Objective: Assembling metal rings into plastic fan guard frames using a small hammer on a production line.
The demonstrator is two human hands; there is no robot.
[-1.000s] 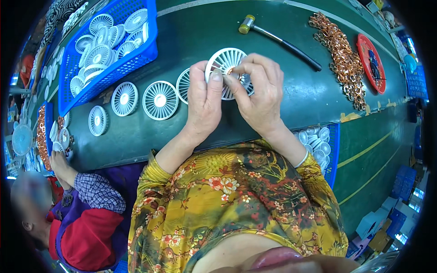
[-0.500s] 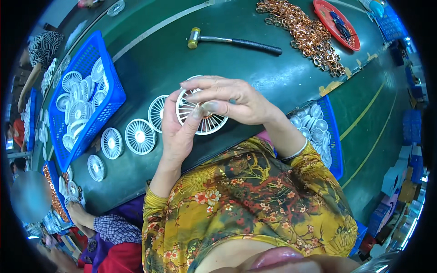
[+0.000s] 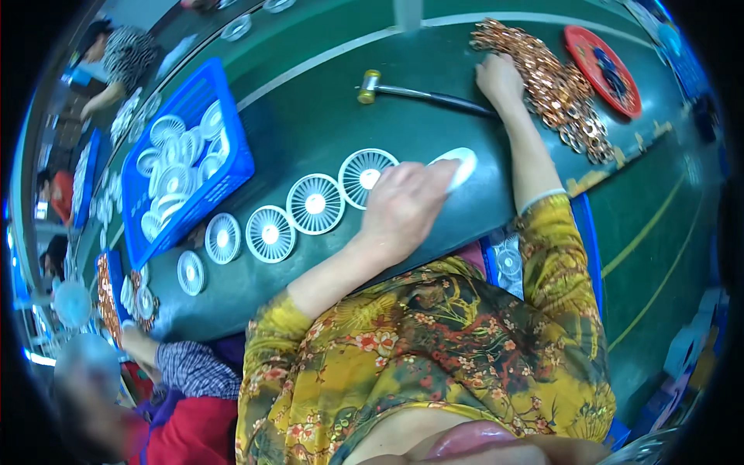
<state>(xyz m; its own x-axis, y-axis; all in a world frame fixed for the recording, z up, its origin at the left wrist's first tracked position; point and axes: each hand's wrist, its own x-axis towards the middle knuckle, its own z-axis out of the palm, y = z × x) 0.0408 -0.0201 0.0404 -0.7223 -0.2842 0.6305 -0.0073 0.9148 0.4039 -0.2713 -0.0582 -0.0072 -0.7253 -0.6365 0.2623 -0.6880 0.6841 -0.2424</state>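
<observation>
My left hand [image 3: 407,205] is closed on a round white plastic grille [image 3: 463,169], tilted and blurred, above the green table. Up by the hammer handle's end, my right hand [image 3: 498,80] touches the left edge of a pile of copper-coloured rings [image 3: 554,89]. Its fingers are curled, and whatever is between them is hidden. From my left hand, a row of white spoked grilles runs down to the left, among them one grille [image 3: 315,204] lying flat. My left hand partly covers the nearest grille [image 3: 360,174].
A blue basket [image 3: 240,159] of white grilles stands at left; another blue basket [image 3: 587,232] is beside my right arm. A hammer [image 3: 403,92] lies at the back. A red tray [image 3: 629,105] holds dark items. At lower left a co-worker's checked sleeve [image 3: 194,368] shows.
My hands have parted: the right has gone from the grille to the ring pile, and the left holds a grille farther right. The whole view has shifted; another grille shows in the row.
</observation>
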